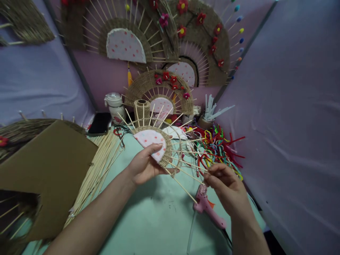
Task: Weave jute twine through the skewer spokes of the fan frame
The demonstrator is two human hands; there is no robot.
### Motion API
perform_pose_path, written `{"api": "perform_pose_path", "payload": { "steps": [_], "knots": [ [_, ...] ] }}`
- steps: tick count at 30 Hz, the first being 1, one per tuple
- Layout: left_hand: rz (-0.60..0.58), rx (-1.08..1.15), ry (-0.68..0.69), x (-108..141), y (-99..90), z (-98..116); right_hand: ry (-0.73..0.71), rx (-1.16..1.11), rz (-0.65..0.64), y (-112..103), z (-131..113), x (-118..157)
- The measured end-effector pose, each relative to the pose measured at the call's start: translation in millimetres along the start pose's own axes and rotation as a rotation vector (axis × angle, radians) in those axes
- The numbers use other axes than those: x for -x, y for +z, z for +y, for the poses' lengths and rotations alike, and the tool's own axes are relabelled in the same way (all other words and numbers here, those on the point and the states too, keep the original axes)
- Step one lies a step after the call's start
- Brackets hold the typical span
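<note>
My left hand holds a small half-round woven fan by its white, red-spotted centre, thumb on top and fingers behind. Thin wooden sticks radiate from the woven band, and a loose ring of twine crosses them farther out. At the right, my right hand pinches near the tips of the lower sticks; whether it also holds twine is too small to tell. Just below those fingertips lies a pink glue gun on the green table.
Loose sticks and brown cardboard lie left. Behind stand a lidded jar, a twine spool and finished fans. Colourful pipe cleaners and white glue sticks are at the back right.
</note>
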State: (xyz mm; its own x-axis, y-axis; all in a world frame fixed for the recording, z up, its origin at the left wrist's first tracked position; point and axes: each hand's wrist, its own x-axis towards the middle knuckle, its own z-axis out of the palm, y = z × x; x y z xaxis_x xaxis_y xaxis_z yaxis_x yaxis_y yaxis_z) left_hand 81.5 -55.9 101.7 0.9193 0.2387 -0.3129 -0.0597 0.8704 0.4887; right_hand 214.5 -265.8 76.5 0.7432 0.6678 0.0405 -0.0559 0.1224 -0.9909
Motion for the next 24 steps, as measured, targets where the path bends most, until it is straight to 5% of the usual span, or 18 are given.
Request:
{"api": "perform_pose_path", "payload": {
  "steps": [6, 9, 13, 17, 24],
  "knots": [
    [0.044, -0.031, 0.012, 0, 2.9, -2, -0.322, 0.153, 0.111, 1, -21, 5],
    [0.005, -0.013, -0.017, 2, 3.9, -4, -0.296, 0.151, 0.261, 2, -9, -5],
    [-0.033, 0.006, -0.074, 4, 3.5, -5, -0.184, 0.18, 0.213, 2, 9, -19],
    [-0.064, 0.026, -0.172, 4, 6.3, -10, -0.312, 0.366, 0.103, 14, 6, -26],
    [-0.002, -0.055, -0.249, 2, 7.6, -15, -0.421, 0.441, 0.269, 33, 6, -30]
  ]
}}
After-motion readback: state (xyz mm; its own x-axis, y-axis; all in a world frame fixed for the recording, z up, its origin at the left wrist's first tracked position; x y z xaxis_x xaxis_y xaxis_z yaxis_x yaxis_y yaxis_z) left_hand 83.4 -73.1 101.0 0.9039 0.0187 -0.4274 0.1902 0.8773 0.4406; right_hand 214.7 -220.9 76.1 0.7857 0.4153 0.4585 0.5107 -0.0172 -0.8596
